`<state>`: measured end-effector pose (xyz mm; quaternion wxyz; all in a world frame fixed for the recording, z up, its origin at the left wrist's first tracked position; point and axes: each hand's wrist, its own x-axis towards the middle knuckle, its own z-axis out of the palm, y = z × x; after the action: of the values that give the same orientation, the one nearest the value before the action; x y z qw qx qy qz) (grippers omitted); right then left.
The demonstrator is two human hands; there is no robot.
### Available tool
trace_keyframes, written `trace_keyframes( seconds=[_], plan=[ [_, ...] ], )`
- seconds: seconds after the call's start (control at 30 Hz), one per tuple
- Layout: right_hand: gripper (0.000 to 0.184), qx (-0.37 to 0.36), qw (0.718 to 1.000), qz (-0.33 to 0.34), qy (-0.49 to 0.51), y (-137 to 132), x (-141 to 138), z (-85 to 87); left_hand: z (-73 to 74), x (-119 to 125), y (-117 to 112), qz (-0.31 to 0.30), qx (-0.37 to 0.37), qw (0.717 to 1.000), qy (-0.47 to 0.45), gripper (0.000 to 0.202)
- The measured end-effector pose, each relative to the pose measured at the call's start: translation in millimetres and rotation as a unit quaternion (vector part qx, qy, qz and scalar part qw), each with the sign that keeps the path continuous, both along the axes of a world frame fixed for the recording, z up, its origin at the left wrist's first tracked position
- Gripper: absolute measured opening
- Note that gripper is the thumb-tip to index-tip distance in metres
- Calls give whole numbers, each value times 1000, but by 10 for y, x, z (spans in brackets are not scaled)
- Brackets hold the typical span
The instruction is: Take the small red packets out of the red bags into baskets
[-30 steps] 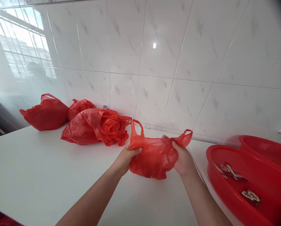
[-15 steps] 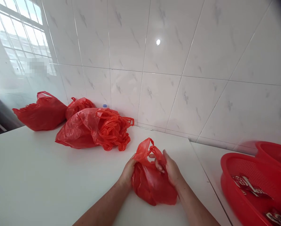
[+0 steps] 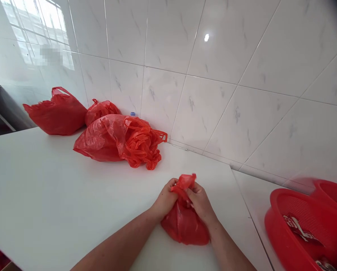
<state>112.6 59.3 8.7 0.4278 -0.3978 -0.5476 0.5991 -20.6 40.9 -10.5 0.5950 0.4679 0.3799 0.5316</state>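
The left hand point(image 3: 165, 199) and right hand point(image 3: 201, 205) gather the neck of a red plastic bag point(image 3: 184, 229), fingers point(image 3: 195, 192) pinching it tight. No knot shows yet; other red bags point(image 3: 100, 137) lie along the desk's point(image 3: 44, 180) back edge.

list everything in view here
red plastic bag: 1, red, bunched up in both hands on the counter
piled plastic bags: 3, red, at the back of the counter by the wall
bottle cap: 1, blue, behind the piled bags
counter: 1, white, under the bags
wall tiles: many, white with grey veining, behind the counter
plastic baskets: 2, red, at the right
printed wrappers: 2, red and white, in the nearer basket
left hand: 1, bare, gripping the bag's top
right hand: 1, bare, gripping the bag's top
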Motion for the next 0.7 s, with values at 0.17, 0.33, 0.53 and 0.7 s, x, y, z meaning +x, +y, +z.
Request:
trace_keyframes(
  seconds=[0.17,0.33,0.53,0.7],
  plan=[
    [33,-6,995,-96,-2,69,47,-78,11,28,-94,137,123,971,152,58],
    [28,7,998,-60,-20,41,60,-77,79,-26,-92,124,216,942,227,29],
    [14,-67,993,26,89,54,156,-55,9,-88,10,159,99,963,192,13],
    [28,-61,996,20,65,76,227,-36,8,-64,7,166,72,967,178,16]
  ],
)
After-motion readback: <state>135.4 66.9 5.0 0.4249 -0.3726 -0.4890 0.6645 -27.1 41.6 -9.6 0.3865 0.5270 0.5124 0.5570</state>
